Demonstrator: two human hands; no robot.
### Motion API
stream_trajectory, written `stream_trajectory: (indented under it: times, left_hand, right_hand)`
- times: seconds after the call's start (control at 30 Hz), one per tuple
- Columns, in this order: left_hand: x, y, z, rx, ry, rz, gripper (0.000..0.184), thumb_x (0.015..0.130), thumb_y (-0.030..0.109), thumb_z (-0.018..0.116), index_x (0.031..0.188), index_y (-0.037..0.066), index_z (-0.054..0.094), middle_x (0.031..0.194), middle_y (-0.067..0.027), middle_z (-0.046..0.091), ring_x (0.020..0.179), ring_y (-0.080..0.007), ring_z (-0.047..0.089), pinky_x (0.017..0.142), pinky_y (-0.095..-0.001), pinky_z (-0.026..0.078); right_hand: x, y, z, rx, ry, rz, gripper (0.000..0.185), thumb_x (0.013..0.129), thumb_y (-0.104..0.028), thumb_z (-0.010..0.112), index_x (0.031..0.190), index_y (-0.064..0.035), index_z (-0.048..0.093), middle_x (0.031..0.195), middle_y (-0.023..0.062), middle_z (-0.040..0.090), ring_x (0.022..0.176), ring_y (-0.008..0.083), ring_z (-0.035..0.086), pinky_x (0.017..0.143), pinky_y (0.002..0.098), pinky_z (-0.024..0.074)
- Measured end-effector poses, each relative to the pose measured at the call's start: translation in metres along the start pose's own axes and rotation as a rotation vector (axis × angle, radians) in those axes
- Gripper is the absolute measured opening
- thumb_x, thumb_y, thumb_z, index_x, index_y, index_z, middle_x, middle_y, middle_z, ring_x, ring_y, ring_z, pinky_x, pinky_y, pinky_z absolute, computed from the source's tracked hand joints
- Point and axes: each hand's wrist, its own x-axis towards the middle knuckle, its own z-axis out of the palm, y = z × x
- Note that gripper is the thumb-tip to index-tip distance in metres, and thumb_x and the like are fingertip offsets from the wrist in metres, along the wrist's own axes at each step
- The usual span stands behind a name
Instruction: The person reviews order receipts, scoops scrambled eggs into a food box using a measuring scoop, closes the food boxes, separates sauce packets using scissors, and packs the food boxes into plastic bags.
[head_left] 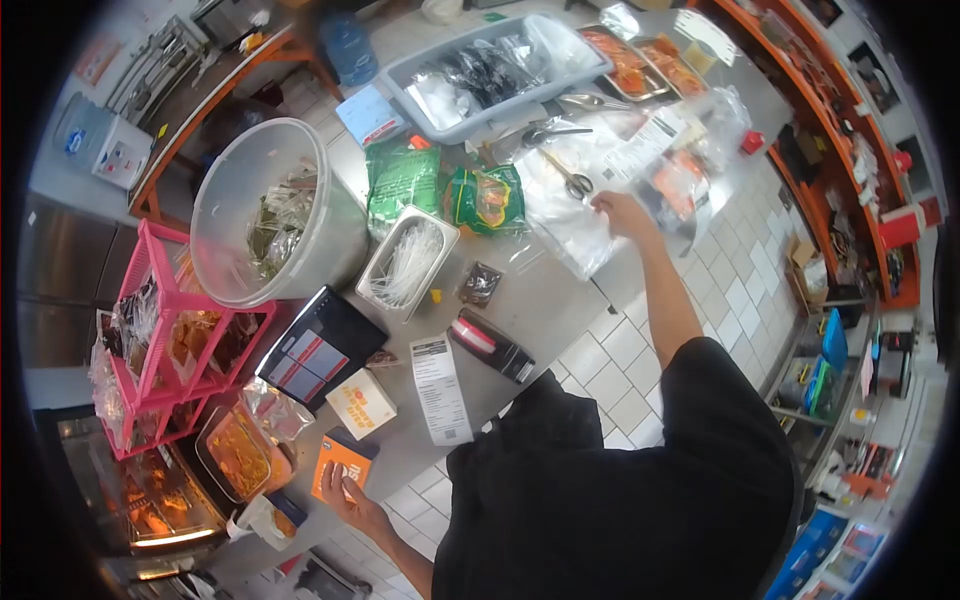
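Note:
My left hand point(355, 506) is at the near left edge of the metal table, its fingers curled against a small orange box point(343, 463) with a dark blue side. Across the table, my right hand point(626, 216) reaches to a pile of clear plastic bags point(570, 230), fingers pinched at their edge. Scissors point(570, 178) with dark handles lie on those bags, close to my right fingertips. A long printed receipt point(440, 390) and a cream-and-orange box point(361, 404) lie between my hands. Beside them is a black device with a red-and-white label point(305, 355).
A large clear tub point(335, 215) of packets stands near a steel pan point(440, 228) of white straw-like pieces. Green bags point(402, 185) lie behind. A grey bin point(440, 125) is at the back. Pink basket racks point(150, 350) and a food tray point(205, 440) are at left.

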Motion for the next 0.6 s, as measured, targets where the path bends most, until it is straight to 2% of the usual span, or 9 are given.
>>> stream_trajectory:
  times: [0.03,0.1,0.13,0.2,0.23,0.3,0.4,0.53,0.6]
  left_hand:
    - [-0.007,0.013,0.005,0.041,-0.048,0.032,0.024,0.098,0.007,0.050,0.116,-0.001,0.063,0.130,-0.0147,0.055,0.122,-0.0301,0.051,0.105,-0.0414,0.037]
    - [-0.018,0.034,0.009,0.104,-0.095,0.046,0.023,0.098,0.006,0.051,0.115,-0.001,0.064,0.129,-0.0141,0.056,0.121,-0.0297,0.052,0.105,-0.0407,0.037]
    - [-0.022,0.042,0.015,0.096,-0.115,0.029,0.023,0.097,0.006,0.052,0.114,0.000,0.065,0.127,-0.0136,0.058,0.121,-0.0292,0.051,0.106,-0.0403,0.037]
    - [-0.029,0.056,0.022,0.079,-0.159,0.000,0.021,0.095,0.006,0.055,0.112,0.001,0.066,0.123,-0.0127,0.061,0.121,-0.0281,0.051,0.106,-0.0395,0.036]
    - [-0.031,0.061,0.024,0.093,-0.155,-0.007,0.021,0.095,0.006,0.055,0.112,0.001,0.066,0.123,-0.0127,0.061,0.121,-0.0281,0.051,0.106,-0.0395,0.036]
    - [-0.032,0.070,0.029,0.087,-0.191,-0.028,0.022,0.095,0.008,0.055,0.113,0.001,0.067,0.123,-0.0132,0.061,0.121,-0.0280,0.051,0.107,-0.0397,0.035]
    - [-0.035,0.073,0.035,0.105,-0.196,-0.083,0.022,0.095,0.009,0.055,0.112,0.001,0.067,0.124,-0.0127,0.061,0.122,-0.0279,0.051,0.107,-0.0400,0.034]
    - [-0.035,0.092,0.047,0.064,-0.233,-0.140,0.021,0.095,0.010,0.056,0.110,0.001,0.067,0.123,-0.0120,0.061,0.122,-0.0284,0.051,0.107,-0.0402,0.035]
    - [-0.035,0.099,0.052,0.109,-0.287,-0.062,0.020,0.095,0.010,0.057,0.109,0.002,0.068,0.123,-0.0112,0.061,0.121,-0.0286,0.052,0.105,-0.0390,0.037]
  right_hand:
    - [0.007,0.001,-0.002,0.031,-0.184,0.010,0.022,0.093,-0.019,0.054,0.104,-0.0067,0.068,0.096,0.0143,0.070,0.088,0.0286,0.067,0.079,0.0384,0.0510]
    - [0.015,-0.009,-0.005,-0.130,-0.217,0.195,0.019,0.088,-0.022,0.062,0.099,-0.0073,0.068,0.090,0.0130,0.070,0.087,0.0301,0.067,0.078,0.0399,0.0510]
    - [0.023,-0.007,-0.009,-0.125,-0.237,0.185,0.019,0.088,-0.022,0.062,0.099,-0.0073,0.068,0.090,0.0130,0.070,0.087,0.0301,0.067,0.078,0.0399,0.0510]
    - [0.034,-0.001,-0.012,-0.502,-0.405,0.315,0.020,0.082,-0.025,0.068,0.091,-0.0073,0.067,0.091,0.0128,0.067,0.089,0.0314,0.065,0.078,0.0425,0.0498]
    - [0.034,0.003,-0.010,-0.496,-0.418,0.307,0.020,0.082,-0.025,0.068,0.091,-0.0073,0.067,0.091,0.0128,0.067,0.089,0.0314,0.065,0.078,0.0425,0.0498]
    - [0.032,0.012,-0.011,-0.422,-0.184,0.010,0.019,0.081,-0.022,0.067,0.087,-0.0038,0.064,0.095,0.0144,0.064,0.092,0.0325,0.062,0.081,0.0437,0.0479]
    - [0.042,0.052,0.010,-0.248,-0.077,-0.150,0.016,0.084,-0.017,0.062,0.091,-0.0030,0.064,0.099,0.0161,0.062,0.095,0.0360,0.059,0.085,0.0443,0.0457]
    - [0.044,0.051,-0.007,-0.086,-0.135,-0.143,0.015,0.088,-0.014,0.056,0.095,-0.0032,0.065,0.101,0.0175,0.062,0.097,0.0385,0.058,0.087,0.0438,0.0450]
    - [0.045,0.034,-0.029,-0.152,0.027,-0.092,0.017,0.090,-0.014,0.054,0.099,-0.0038,0.065,0.100,0.0190,0.064,0.096,0.0399,0.059,0.085,0.0431,0.0452]
